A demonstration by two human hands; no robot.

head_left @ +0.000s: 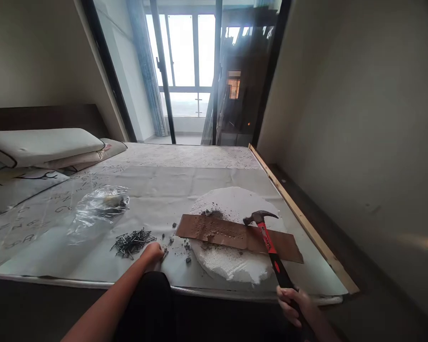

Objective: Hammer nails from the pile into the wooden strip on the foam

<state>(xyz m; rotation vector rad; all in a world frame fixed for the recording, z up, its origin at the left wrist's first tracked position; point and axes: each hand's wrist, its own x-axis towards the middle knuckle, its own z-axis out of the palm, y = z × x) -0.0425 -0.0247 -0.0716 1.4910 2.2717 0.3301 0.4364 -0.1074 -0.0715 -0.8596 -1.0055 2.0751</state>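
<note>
My right hand [292, 303] is wrapped round the black and red handle of a claw hammer [267, 237]. The hammer's head rests over a brown strip of board or cardboard [231, 232] dotted with holes. Beneath that strip lies a white round slab [231, 263], its surface crumbled at the front. My left hand [153, 252] is closed low over the sheet, with thin nails [164, 255] showing at its fingers. Just left of it is a heap of nails [132, 242]. Grey crumbs and small chunks [188, 260] are scattered between this hand and the slab.
A clear plastic bag [102, 202] with something inside lies at the left on the pale sheet [157, 183] covering the bed. Pillows [43, 145] are stacked at the far left. A wooden strip [296, 209] runs along the right edge, near the wall. Glass doors [189, 71] stand behind.
</note>
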